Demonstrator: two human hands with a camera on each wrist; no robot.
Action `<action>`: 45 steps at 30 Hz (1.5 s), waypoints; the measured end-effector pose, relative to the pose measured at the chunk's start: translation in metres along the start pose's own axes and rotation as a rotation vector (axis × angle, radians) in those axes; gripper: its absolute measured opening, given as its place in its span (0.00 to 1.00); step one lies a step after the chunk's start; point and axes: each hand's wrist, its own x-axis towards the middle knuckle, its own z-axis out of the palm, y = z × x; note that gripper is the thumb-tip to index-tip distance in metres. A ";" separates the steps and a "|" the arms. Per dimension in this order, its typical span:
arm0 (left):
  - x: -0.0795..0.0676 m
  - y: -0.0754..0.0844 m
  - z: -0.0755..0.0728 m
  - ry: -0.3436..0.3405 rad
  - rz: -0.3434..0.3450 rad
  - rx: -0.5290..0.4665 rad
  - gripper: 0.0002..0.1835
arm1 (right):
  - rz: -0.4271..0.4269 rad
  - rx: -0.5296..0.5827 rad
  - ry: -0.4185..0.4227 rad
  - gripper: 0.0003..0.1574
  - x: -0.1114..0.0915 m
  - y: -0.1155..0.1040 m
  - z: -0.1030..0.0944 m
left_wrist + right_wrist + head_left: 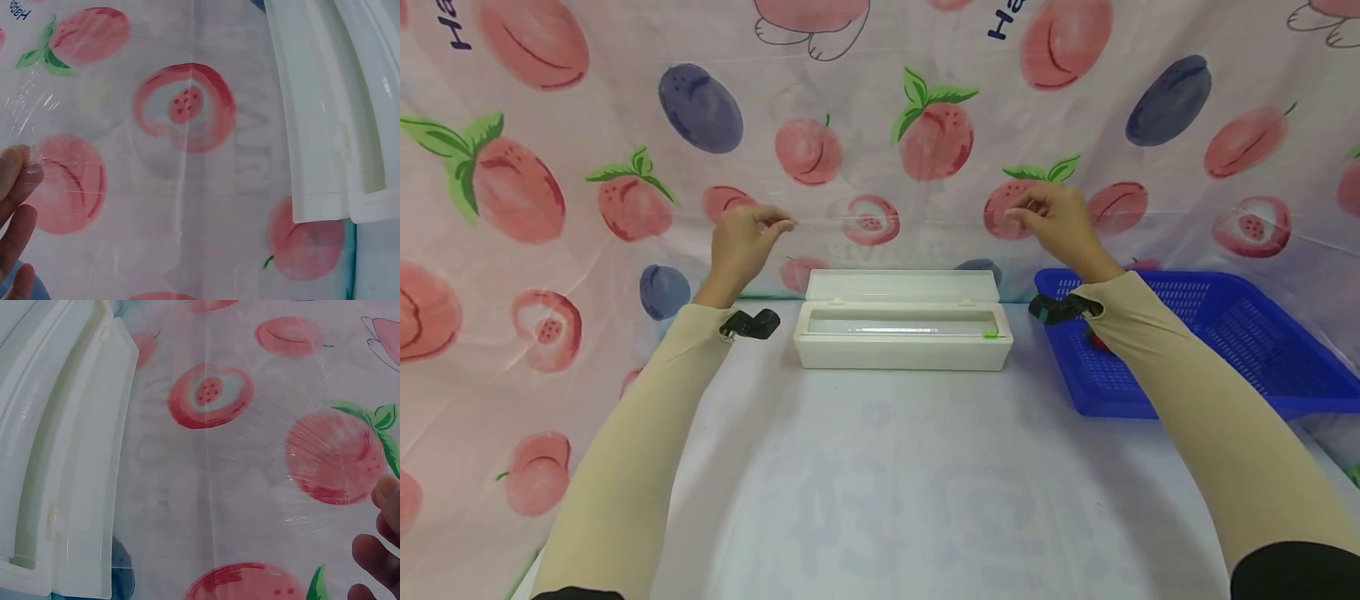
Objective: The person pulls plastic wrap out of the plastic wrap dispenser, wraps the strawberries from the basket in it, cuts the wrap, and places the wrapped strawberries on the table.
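Observation:
Between both raised hands stretches a sheet of clear cling film (306, 481), showing as creases and glints in the wrist views. My left hand (743, 246) pinches its left edge between thumb and forefinger, the other fingers bent in the left wrist view. On the other side, my right hand (1063, 227) pinches the film in the same way. Below and between the hands stands a white cling film dispenser box (902, 353), its lid (902, 286) tipped back. A film roll (887, 326) lies inside, and a small green slider (991, 335) sits at the front right.
To the right, a blue plastic basket (1213, 292) stands under the right forearm, with something red (1097, 341) partly hidden inside. Behind the box hangs a fruit-printed sheet (868, 125). A white cloth (880, 483) covers the table.

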 end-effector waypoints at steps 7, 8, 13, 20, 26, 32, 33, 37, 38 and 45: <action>-0.002 0.003 -0.008 0.024 0.021 -0.026 0.10 | -0.054 0.023 0.060 0.07 0.000 -0.005 -0.004; -0.002 0.003 -0.009 0.031 0.024 -0.029 0.09 | -0.061 0.027 0.067 0.07 0.000 -0.005 -0.004; -0.001 0.005 -0.012 0.067 0.046 -0.044 0.09 | -0.084 0.039 0.091 0.07 -0.001 -0.008 -0.009; -0.002 0.009 -0.018 0.105 0.091 -0.083 0.10 | -0.105 0.056 0.120 0.09 -0.001 -0.014 -0.016; -0.005 0.013 -0.025 0.128 0.104 -0.095 0.10 | -0.118 0.075 0.150 0.08 0.000 -0.020 -0.020; -0.006 0.016 -0.029 0.153 0.113 -0.125 0.09 | -0.127 0.098 0.161 0.07 0.000 -0.024 -0.024; -0.007 0.016 -0.029 0.152 0.110 -0.135 0.09 | -0.131 0.100 0.162 0.07 0.000 -0.024 -0.024; -0.012 0.014 -0.035 0.110 0.097 -0.179 0.09 | -0.147 0.112 0.145 0.06 -0.005 -0.027 -0.027; -0.014 0.013 -0.038 0.082 0.088 -0.193 0.08 | -0.143 0.117 0.133 0.07 -0.008 -0.028 -0.028; -0.041 0.006 -0.066 -0.269 0.076 -0.273 0.07 | -0.140 0.092 -0.047 0.04 -0.044 -0.047 -0.046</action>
